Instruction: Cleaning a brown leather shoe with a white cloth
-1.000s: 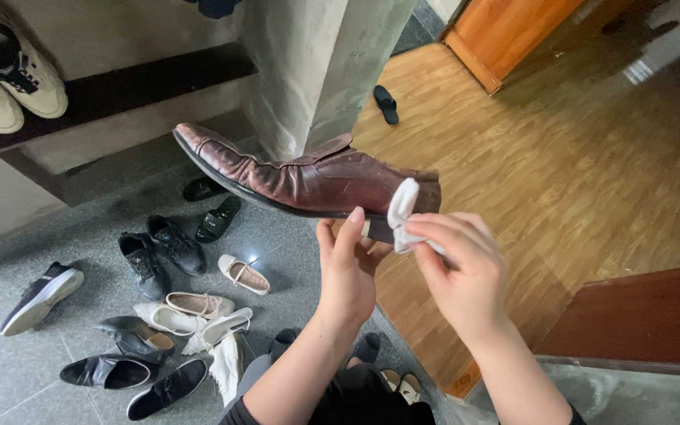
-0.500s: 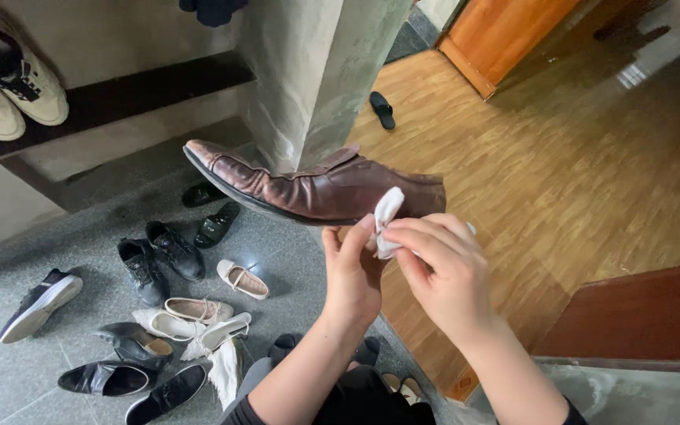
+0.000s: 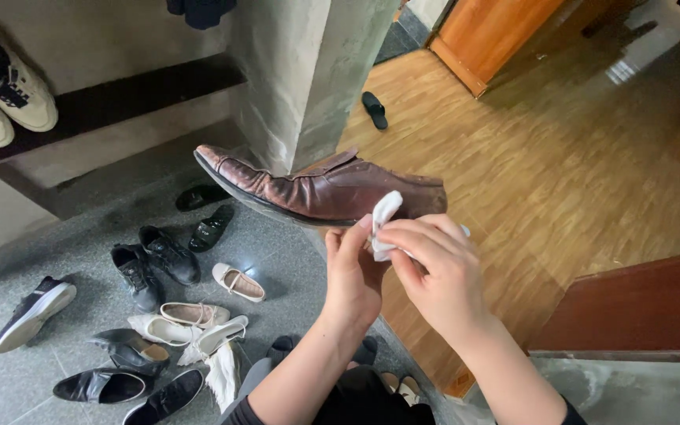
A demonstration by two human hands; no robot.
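A brown leather shoe (image 3: 320, 187) is held up in the air at the centre of the view, toe pointing to 10 o'clock and heel to 3 o'clock, well above the floor with open room all round it except at 12 o'clock, where a rough grey concrete pillar (image 3: 308, 71) stands close behind. The shoe is grasped from beneath by the left hand (image 3: 352, 275), fingers closed on the sole near the heel. A small white cloth (image 3: 383, 220), soft and crumpled, is pinched in the right hand (image 3: 434, 275) and pressed against the shoe's side by the heel. The leather is seen to be creased and worn, glossy at the toe, with a dark thin sole.

At 3 o'clock a warm wooden plank floor (image 3: 560, 181) lies open; a lone black slipper (image 3: 373, 109) is found on it at 12 o'clock. At 8 o'clock, on speckled grey stone floor (image 3: 9, 378), a scatter of black, white and beige shoes (image 3: 151, 315) is spread out. At 10 o'clock a pair of cream sneakers (image 3: 1, 86) is set on a dark shelf (image 3: 135, 86). A reddish-brown panel (image 3: 639, 307) closes the edge at 4 o'clock
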